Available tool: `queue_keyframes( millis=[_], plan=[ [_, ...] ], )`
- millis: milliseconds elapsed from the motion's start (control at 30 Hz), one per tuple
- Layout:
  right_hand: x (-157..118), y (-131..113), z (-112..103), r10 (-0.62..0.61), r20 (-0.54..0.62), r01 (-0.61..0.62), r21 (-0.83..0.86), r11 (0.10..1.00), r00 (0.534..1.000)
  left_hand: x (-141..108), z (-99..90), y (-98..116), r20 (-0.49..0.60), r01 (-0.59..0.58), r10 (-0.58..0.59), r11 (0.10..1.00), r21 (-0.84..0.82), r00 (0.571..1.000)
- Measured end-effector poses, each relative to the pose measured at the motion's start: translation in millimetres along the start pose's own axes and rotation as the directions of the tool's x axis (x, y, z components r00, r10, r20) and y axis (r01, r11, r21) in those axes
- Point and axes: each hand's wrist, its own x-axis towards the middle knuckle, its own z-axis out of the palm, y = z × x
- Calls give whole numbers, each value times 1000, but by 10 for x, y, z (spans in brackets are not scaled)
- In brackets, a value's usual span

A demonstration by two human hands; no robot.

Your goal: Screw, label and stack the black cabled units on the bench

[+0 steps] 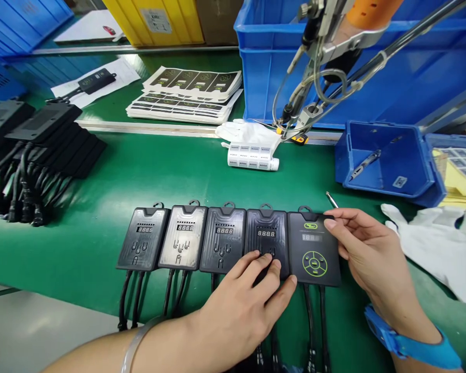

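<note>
Several black controller boxes with small digital displays lie in a row, cords toward me. The rightmost controller box (297, 254) has a printed face label with green button outlines. The boxes to its left, such as the second controller box (183, 235), show bare faces and buttons. My left hand (248, 300) lies across the lower part of the fourth controller box (266, 223), fingers stretched out and the tip of one at the labelled box's edge. At the labelled box's upper right corner, my right hand (361, 243) pinches the edge between thumb and forefinger. A metal pen-like rod (331, 199) lies just beyond it.
Stacked controller boxes (58, 140) with cords stand at left. Label sheets (194, 85) and a label roll (252, 157) lie behind the row. A hanging screwdriver (334, 62) is above the blue crate (264, 83). A blue bin (384, 160) and white glove (438, 243) are at right.
</note>
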Motion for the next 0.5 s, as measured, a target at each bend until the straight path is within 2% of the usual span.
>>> queue_keyframes(
  millis=[500],
  plan=[
    [-12,-20,16,15,13,-15,-28,1000,1000,-2,1,-3,14,-8,8,1000,2,1000]
  ],
)
